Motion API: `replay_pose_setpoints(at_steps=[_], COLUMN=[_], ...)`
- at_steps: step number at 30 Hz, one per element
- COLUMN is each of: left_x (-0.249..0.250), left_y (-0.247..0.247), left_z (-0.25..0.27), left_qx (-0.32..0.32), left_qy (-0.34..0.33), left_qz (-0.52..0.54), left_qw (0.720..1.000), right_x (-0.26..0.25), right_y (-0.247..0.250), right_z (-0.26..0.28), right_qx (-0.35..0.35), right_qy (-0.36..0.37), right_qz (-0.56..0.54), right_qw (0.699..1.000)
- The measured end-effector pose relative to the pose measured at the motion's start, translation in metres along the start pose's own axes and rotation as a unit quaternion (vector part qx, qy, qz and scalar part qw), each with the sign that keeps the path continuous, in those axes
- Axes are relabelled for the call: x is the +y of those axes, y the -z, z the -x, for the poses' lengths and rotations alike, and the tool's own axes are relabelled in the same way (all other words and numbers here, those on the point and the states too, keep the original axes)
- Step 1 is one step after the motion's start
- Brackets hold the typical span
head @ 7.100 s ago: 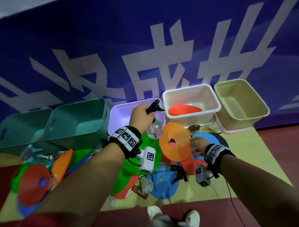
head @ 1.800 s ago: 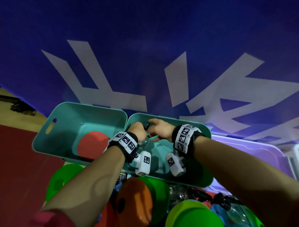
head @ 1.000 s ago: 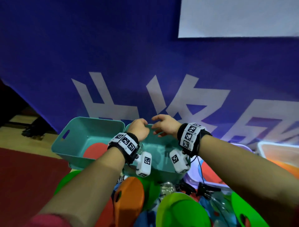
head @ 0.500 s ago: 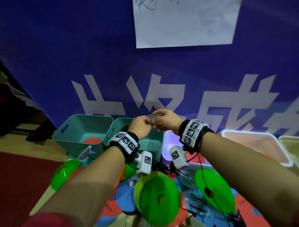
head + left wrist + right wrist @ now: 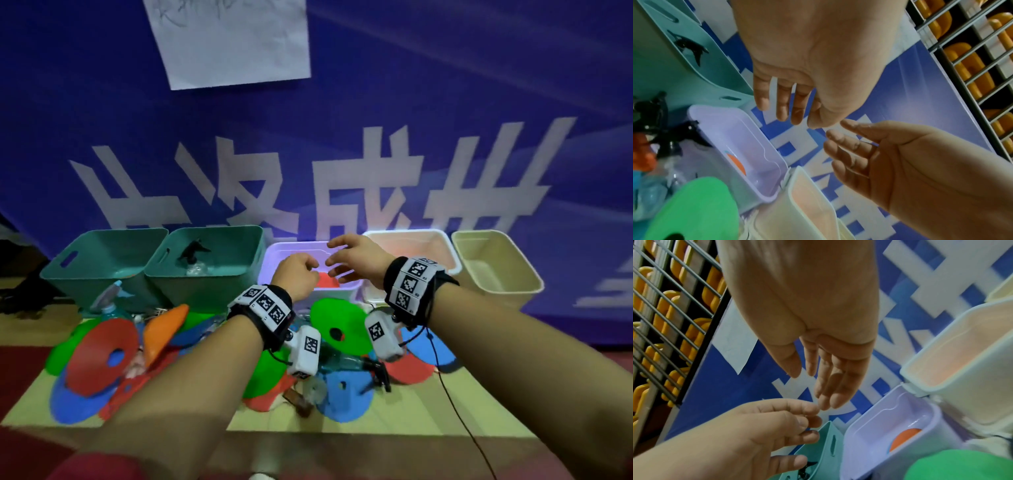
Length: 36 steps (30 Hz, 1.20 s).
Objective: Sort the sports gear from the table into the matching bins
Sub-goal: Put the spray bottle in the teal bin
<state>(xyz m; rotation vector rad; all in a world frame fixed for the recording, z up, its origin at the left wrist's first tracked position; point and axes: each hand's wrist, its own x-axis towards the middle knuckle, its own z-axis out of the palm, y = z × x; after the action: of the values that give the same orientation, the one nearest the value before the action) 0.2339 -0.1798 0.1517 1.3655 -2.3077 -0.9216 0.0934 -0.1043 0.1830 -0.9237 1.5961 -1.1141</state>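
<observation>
Both hands hang empty above the row of bins along the table's (image 5: 404, 423) far edge. The left hand (image 5: 297, 275) has its fingers loosely curled around nothing; the right hand (image 5: 356, 262) is spread and relaxed, fingers reaching forward, its tips near the left hand's knuckles. Both hover over the lilac bin (image 5: 274, 253), the middle of five, which holds an orange disc (image 5: 736, 164) on its floor.

To its left stand two teal bins. The nearer teal bin (image 5: 236, 240) contains a clear spray bottle with a black trigger head (image 5: 193, 251), lying on the bottom. The far-left teal bin (image 5: 68, 270) shows what may be a trace of orange inside, though the angle is too shallow to be sure. To the right of the lilac bin sits a white bin (image 5: 442, 243), then a beige bin (image 5: 513, 274) at the table's right end.

On the near part of the table the unsorted gear lies in a heap: a red disc (image 5: 99, 359) and an orange disc (image 5: 161, 329) tilted at the left, blue discs (image 5: 346, 394) flat near the front edge, a green disc (image 5: 342, 325) leaning just before the lilac bin, and another spray bottle (image 5: 346, 363) lying among them under the wrists. A blue-capped bottle (image 5: 111, 301) stands against the teal bins.
</observation>
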Motion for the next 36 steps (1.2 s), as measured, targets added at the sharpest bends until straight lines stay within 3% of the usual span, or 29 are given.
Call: replay_pose_setpoints(at_steps=[8, 18, 26, 36], left_x=[0.057, 0.083, 0.075, 0.058], left_y=[-0.077, -0.167, -0.225, -0.269], left_z=[0.029, 0.031, -0.002, -0.041], left_qx=[-0.074, -0.188, -0.265, -0.270], left_qy=[-0.053, -0.067, -0.058, -0.008], left_qz=[-0.020, -0.034, -0.058, -0.076], left_qw=[0.996, 0.979, 0.961, 0.960], right_x=[0.063, 0.135, 0.166, 0.214], right_y=[0.088, 0.158, 0.192, 0.222], right_z=[0.070, 0.122, 0.126, 0.081], right_qx=[0.107, 0.213, 0.271, 0.295], right_qy=[-0.060, -0.145, -0.205, -0.240], right_qz=[-0.051, -0.076, -0.100, -0.148], right_qw=[0.991, 0.963, 0.935, 0.913])
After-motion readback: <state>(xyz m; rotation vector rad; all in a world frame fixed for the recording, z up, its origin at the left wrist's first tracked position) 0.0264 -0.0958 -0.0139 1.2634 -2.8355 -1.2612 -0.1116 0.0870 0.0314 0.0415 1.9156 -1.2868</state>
